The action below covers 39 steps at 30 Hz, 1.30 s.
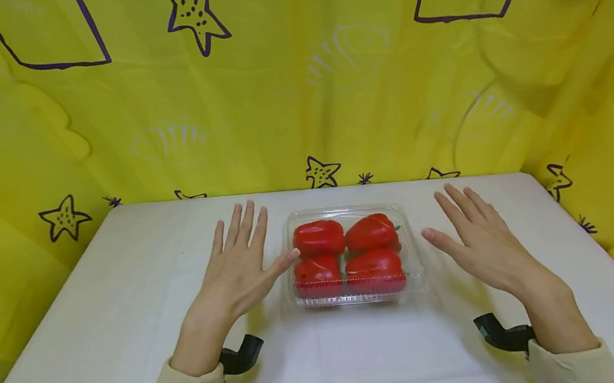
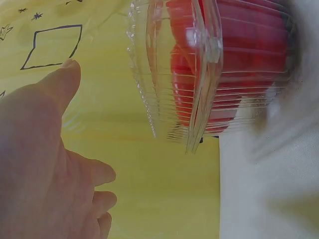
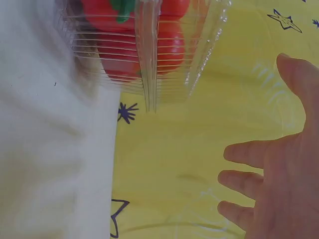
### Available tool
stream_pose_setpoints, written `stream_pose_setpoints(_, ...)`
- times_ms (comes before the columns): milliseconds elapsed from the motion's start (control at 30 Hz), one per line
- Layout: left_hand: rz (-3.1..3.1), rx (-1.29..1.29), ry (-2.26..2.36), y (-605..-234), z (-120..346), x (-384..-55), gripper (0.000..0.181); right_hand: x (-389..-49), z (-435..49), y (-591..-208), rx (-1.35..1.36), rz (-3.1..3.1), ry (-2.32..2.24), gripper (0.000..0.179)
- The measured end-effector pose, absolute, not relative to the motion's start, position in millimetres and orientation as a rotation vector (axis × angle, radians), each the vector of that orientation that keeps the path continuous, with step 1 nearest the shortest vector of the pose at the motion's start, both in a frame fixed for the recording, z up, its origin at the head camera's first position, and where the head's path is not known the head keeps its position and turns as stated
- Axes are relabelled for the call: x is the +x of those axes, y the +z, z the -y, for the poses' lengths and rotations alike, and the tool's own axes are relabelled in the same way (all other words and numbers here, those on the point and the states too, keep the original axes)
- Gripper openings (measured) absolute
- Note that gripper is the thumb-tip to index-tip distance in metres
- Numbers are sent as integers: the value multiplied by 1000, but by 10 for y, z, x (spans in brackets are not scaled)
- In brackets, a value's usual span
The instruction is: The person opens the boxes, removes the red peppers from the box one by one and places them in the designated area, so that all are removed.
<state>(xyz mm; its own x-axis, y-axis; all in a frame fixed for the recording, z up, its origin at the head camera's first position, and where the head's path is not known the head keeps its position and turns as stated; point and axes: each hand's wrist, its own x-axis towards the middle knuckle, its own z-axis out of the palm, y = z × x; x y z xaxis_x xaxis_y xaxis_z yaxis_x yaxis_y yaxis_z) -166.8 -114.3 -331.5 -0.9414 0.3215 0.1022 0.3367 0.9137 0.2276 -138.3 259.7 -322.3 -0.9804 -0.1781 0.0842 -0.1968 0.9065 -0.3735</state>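
Note:
A clear plastic clamshell box (image 1: 360, 299) stands on the white table, its lid down over several red bell peppers (image 1: 319, 238). To the left of the box, my left hand (image 1: 239, 270) is held with straight, spread fingers, the thumb overlapping the box's left edge in the head view. My right hand (image 1: 479, 243) is on the other side, fingers likewise straight, apart from the box. Both wrist views show the ribbed box wall (image 2: 239, 102) beyond the fingers, with nothing held in either hand. A green stem (image 3: 122, 9) shows through the plastic in the right wrist view.
The white tabletop (image 1: 336, 374) reaches back to a yellow curtain (image 1: 269, 104) printed with dark stars and outlines, which also hangs along both sides. A black wrist mount (image 1: 241, 354) sticks out from the left cuff, and another black mount (image 1: 504, 334) from the right.

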Motion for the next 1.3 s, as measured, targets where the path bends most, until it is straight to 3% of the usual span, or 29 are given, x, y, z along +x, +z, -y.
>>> stream_pose_setpoints(633,2895,-763,-349,-3264,847,-1577,92,-1295,-2504,-3424,327,2937,1094,62)
stream_pose_setpoints(900,2707,-1004,-367,-3335,666,-1522,81,-1256,-2480,-3514,279,2864,1388,48)
stream_pose_setpoints(1300,2587,-1305,-184,-3293,149,-1457,62,-1240,-2533,-3588,185,2737,1909,47)
